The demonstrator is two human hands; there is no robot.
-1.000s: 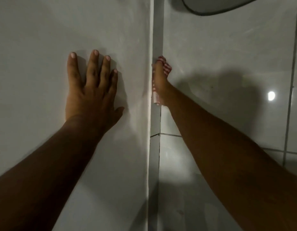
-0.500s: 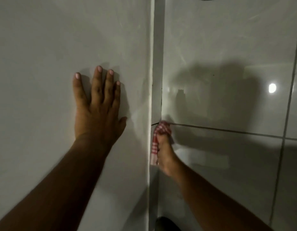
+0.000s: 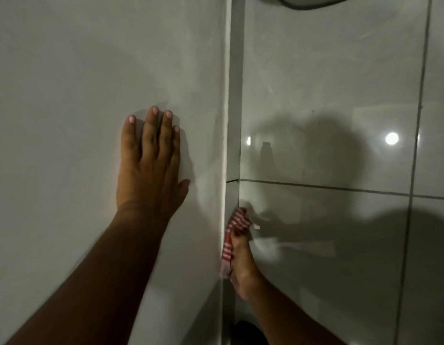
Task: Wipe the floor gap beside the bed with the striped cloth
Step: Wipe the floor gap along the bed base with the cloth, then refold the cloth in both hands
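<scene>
Nearest the camera, the right hand (image 3: pixel 241 265) is down in the narrow floor gap (image 3: pixel 233 145) beside the bed, its fingers curled tight around the striped cloth (image 3: pixel 234 232), which is bunched red and white against the pale side of the bed (image 3: pixel 91 70). Held edge-on like this, the hand fits the slot and the cloth presses into the corner where dust would collect; whether it touches the very bottom is hard to tell in the dim light. A little farther off, the left hand (image 3: pixel 148 168) lies flat on the bed's surface, fingers stretched out and close together, holding nothing, probably as a brace while the person leans over. Beyond the cloth the gap runs on, past a grout line in the glossy tiled floor (image 3: pixel 328 245), so that stretch likely remains to be wiped. At the far top edge sits a dark-rimmed object (image 3: pixel 310 2), too cropped to name.
</scene>
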